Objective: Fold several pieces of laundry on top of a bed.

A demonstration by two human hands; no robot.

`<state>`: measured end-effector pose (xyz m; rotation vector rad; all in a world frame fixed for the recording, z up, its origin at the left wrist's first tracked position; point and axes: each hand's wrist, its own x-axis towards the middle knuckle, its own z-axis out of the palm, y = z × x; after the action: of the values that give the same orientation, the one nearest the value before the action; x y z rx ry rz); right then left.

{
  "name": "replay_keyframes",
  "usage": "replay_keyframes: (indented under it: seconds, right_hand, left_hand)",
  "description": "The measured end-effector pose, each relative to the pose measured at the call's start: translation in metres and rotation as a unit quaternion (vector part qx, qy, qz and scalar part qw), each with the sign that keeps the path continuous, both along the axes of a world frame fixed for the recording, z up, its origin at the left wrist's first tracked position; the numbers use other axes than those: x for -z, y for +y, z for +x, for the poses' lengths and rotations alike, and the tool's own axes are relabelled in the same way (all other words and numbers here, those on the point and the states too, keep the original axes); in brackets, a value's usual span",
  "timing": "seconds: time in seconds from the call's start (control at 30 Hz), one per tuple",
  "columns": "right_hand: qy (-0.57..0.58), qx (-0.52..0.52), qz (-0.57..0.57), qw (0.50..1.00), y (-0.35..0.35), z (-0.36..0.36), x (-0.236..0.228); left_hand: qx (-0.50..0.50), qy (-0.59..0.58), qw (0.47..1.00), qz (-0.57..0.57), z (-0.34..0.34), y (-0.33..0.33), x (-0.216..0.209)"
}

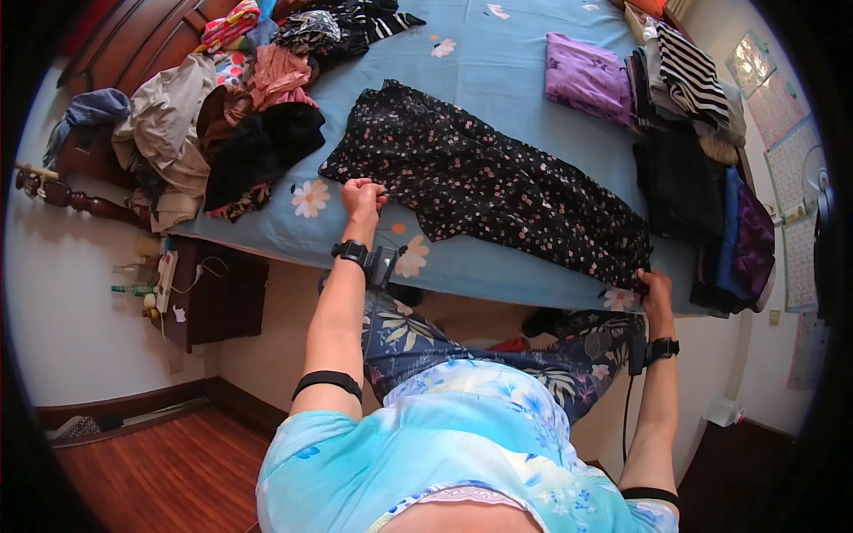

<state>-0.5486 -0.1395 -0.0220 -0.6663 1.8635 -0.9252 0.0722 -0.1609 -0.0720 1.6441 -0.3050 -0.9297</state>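
A black dress (498, 178) with a small floral print lies lengthwise across the bed, its wider end to the left and its narrower end to the right. My left hand (362, 199) is closed in a pinch on the near edge of the wider end. At the narrow end, my right hand (656, 293) grips the near right corner with thumb and fingers. Between the two hands the cloth lies mostly flat, with some wrinkles. Both wrists carry black straps with small devices.
The bed has a light blue sheet (498, 62) with daisies. A loose heap of clothes (169, 115) lies at left, a black garment (267, 147) nearest. At right sit a folded purple garment (586, 80) and stacked clothes (680, 186). A dark nightstand (213, 293) stands lower left.
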Motion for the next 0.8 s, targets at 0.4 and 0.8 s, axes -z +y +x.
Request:
replay_keyframes:
  seconds: [0.4, 0.8]
  right_hand:
    - [0.006, -0.028, 0.048, 0.998, 0.006, 0.032, -0.055]
    - [0.023, -0.092, 0.054, 0.994, 0.000, 0.012, -0.046]
  left_hand:
    - [0.013, -0.056, 0.997, 0.045, 0.018, 0.133, -0.024]
    - [0.028, -0.011, 0.999, 0.039, 0.023, 0.122, -0.047]
